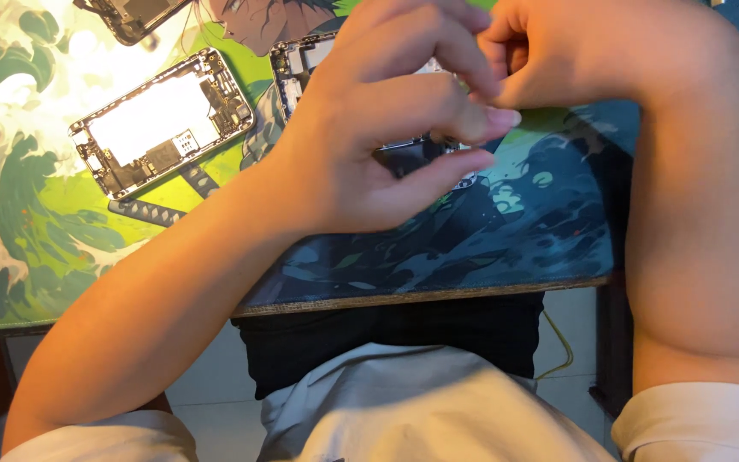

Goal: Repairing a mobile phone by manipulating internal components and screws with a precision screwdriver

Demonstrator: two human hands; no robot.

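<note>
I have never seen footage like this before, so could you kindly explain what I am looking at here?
This is one picture from a camera worn on a person's head, looking down at their own bare hands. The left hand and right hand meet over an opened phone body, mostly hidden beneath them; whether either holds anything cannot be told. A second opened phone body lies to the left, and part of a third shows at the top edge. All rest on a colourful illustrated desk mat.

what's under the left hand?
An opened phone chassis lies under the left hand, on the printed desk mat. Only its top left corner and a strip of its lower edge show. The hand covers its middle, and whatever the fingertips pinch cannot be seen.
</note>
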